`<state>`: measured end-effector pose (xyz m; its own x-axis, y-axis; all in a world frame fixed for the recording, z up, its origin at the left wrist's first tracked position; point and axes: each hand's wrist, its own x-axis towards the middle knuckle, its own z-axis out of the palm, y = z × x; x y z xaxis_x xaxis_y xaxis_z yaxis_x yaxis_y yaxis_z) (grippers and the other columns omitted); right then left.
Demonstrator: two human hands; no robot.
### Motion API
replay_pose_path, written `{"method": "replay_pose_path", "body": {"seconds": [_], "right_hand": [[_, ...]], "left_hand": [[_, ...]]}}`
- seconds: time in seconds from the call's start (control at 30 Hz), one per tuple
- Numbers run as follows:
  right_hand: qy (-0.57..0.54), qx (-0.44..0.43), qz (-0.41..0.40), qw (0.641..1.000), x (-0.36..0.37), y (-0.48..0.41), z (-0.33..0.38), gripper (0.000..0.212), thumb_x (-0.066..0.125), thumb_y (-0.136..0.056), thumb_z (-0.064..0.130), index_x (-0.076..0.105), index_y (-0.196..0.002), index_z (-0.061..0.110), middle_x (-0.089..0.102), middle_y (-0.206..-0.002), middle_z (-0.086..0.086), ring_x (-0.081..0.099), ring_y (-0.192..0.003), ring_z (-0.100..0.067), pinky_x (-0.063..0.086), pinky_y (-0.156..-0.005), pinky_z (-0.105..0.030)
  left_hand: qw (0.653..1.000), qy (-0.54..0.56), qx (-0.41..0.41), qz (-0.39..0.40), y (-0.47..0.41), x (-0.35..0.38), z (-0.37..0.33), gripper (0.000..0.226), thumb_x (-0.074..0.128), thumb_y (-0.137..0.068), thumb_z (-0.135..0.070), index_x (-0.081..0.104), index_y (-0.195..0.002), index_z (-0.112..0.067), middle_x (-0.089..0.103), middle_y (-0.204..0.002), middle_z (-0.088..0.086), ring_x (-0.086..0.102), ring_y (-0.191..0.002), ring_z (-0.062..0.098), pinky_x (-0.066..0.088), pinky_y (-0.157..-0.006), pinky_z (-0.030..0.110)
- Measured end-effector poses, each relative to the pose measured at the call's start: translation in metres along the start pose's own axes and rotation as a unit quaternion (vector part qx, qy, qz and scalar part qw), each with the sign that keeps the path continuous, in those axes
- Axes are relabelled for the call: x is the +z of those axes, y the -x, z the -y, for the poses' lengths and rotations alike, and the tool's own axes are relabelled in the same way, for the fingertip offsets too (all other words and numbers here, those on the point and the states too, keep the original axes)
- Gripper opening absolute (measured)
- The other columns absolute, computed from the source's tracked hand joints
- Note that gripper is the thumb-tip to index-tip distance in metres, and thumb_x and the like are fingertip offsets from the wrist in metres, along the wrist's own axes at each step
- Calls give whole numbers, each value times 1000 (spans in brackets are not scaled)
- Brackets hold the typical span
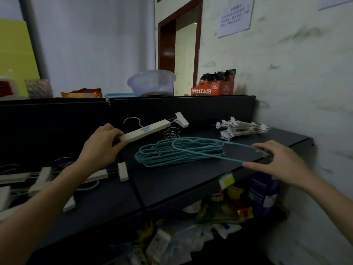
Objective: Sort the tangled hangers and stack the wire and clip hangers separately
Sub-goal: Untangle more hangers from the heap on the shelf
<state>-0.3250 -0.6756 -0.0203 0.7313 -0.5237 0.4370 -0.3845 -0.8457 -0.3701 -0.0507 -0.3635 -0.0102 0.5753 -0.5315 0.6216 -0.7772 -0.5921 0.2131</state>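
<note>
My left hand (101,144) grips one end of a white clip hanger (150,129), lifted and tilted above the dark shelf (172,184). A stack of teal wire hangers (172,153) lies in the shelf's middle. My right hand (277,163) pinches the corner of the top teal wire hanger (238,150), which sticks out to the right of the stack. At the back right lies a pile of white clip hangers (242,128). More tangled clip and wire hangers (47,178) lie at the left, partly under my left arm.
The shelf's back panel (172,109) rises behind the hangers. On top stand a clear bowl (151,83) and an orange snack box (214,87). The wall (305,92) is close on the right. Packets and bottles (238,203) fill the shelf below.
</note>
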Motion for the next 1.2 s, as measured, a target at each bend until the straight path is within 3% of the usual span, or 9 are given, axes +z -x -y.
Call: {"method": "replay_pose_path", "body": {"seconds": [0.33,0.53,0.9,1.03,1.2], "right_hand": [[18,-87,105,990,24,-56,-20,101,45,-50,86,48,-133,27,49,-124,9,46,-117,-12,42,-95,-32],[-18,-156,121,980,59,-99,-4,85,61,-67,68,44,-136,22,48,-126,4,44,-119,-14,37,-98,-28],[-43,-228,183,955,108,-175,7,84,58,-72,69,41,-138,21,47,-132,4,42,-123,-13,38,-101,-31],[-55,-266,211,939,115,-186,-9,80,52,-75,70,38,-140,26,44,-136,10,40,-125,-9,37,-102,-30],[-50,-302,200,931,94,-198,-46,68,52,-78,66,40,-136,33,41,-137,18,36,-125,-1,35,-105,-27]], "left_hand": [[999,-20,21,-28,-43,14,-64,32,58,-87,-28,61,-112,-10,53,-101,9,48,-96,24,42,-74,36],[998,-32,40,-33,-76,36,-86,33,57,-87,-31,60,-113,-10,48,-96,2,47,-97,21,37,-72,32],[994,-65,82,-36,-134,65,-108,34,57,-85,-33,60,-112,-13,53,-102,2,48,-96,16,38,-75,29],[993,-77,84,-35,-146,76,-114,34,55,-85,-34,60,-113,-16,47,-98,-6,39,-91,6,34,-74,26],[991,-95,91,-26,-165,99,-133,33,57,-85,-33,60,-112,-14,44,-97,-8,43,-94,11,35,-72,28]]}}
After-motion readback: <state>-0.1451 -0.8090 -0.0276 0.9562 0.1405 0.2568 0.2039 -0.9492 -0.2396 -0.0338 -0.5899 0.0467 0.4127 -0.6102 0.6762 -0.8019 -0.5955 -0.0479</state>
